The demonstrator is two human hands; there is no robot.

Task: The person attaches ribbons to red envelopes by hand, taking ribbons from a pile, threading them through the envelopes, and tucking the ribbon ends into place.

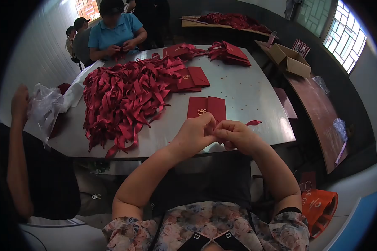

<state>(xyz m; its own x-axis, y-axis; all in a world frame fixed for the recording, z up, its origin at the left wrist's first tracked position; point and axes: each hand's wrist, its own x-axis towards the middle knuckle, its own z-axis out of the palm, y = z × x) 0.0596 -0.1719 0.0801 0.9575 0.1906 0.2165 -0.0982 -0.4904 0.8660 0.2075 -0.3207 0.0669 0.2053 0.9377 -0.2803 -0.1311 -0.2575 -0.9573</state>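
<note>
My left hand [193,133] and my right hand [238,134] meet above the near edge of the metal table, fingertips pinched together. What they pinch is hidden by the fingers. Just beyond them lies a dark red paper gift bag [215,106] with a gold emblem, its lower part covered by my hands. A short red ribbon end [254,123] shows on the table past my right hand. To the left, a large heap of red bags with satin ribbons [125,96] reaches the table's front edge.
More red bags [192,78] lie farther up the table [264,100]. Across it, a person in a blue shirt [115,33] handles red ribbon. At left, another person's arm [19,146] is beside a clear plastic bag [46,104]. A cardboard box [295,60] stands at right.
</note>
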